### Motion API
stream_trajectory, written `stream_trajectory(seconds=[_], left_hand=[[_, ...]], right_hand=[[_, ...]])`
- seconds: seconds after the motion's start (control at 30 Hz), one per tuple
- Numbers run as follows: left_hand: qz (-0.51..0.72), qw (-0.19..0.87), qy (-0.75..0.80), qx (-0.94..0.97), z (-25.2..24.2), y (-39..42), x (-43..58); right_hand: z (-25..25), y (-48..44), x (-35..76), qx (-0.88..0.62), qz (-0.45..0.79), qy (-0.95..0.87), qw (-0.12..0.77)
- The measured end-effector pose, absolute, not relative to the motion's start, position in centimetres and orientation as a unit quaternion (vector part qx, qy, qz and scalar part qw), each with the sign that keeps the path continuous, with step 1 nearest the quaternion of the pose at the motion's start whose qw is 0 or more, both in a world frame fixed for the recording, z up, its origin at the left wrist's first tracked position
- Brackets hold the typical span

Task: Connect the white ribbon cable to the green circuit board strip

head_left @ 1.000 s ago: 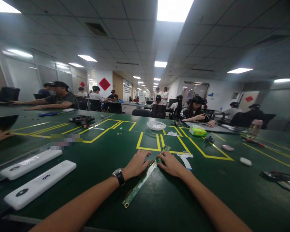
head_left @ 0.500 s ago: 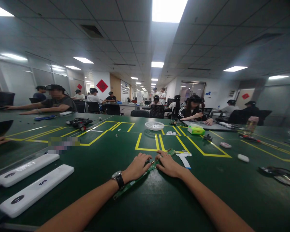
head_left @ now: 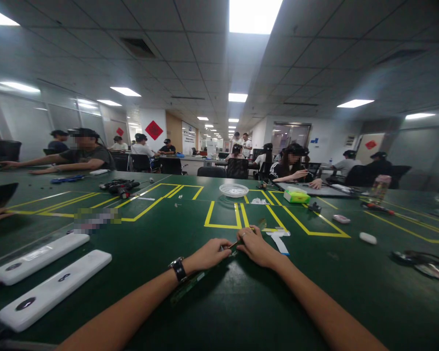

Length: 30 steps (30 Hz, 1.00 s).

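Observation:
A long, narrow green circuit board (head_left: 189, 286) runs diagonally under both hands, its near end showing below my left wrist. It looks tilted and slightly blurred. My left hand (head_left: 209, 254) is closed, thumb and fingers pinching the board's edge near its middle. Just to the right, my right hand (head_left: 256, 247) has its fingers curled round the board's farther part, hiding much of it. The board's far tip pokes out beyond the right fingers. Beside my right hand lies a white flat ribbon cable (head_left: 279, 243) with a blue end.
Two white power strips (head_left: 54, 290) lie at left. Farther off are a clear round dish (head_left: 233, 190), a green-yellow tissue pack (head_left: 296, 196) and a black power tool (head_left: 120, 187). Glasses-like dark items (head_left: 420, 263) rest at right. Other people sit around the table.
The board has turned on its long axis, showing less of its green face. My left fingers have drawn together into a pinch, and my right fingers have curled in more.

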<state>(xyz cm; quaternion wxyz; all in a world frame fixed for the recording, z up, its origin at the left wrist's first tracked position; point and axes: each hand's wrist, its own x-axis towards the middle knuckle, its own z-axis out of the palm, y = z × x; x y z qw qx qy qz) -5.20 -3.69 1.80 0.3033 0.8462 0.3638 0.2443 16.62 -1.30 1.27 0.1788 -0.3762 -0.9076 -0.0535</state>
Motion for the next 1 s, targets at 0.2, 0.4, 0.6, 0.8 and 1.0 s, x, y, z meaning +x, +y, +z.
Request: stream_trajectory(seconds=[0.2,0.4,0.6,0.8,1.0], left_hand=[[0.242,0.366,0.361,0.823,2.1,-3.9,-5.1],[0.27,0.506,0.346,0.743,2.1,-4.3,-4.7],[0.363,0.585,0.359,0.63,1.3,-3.9,-4.2],[0.445,0.617,0.326,0.561,0.9,-3.3,-4.0],[0.424,0.644,0.281,0.571,0.6,-3.7,-3.9]], right_hand=[[2.1,-1.5,16.9,-0.365,-0.069,-0.91,0.184],[2.8,-1.9,17.0,-0.348,-0.084,-0.913,0.196],[2.7,-1.6,16.8,-0.4,-0.131,-0.863,0.279],[2.1,-0.3,16.9,-0.536,0.006,-0.756,0.376],[0.5,-0.1,14.9,-0.439,0.356,-0.727,0.39]])
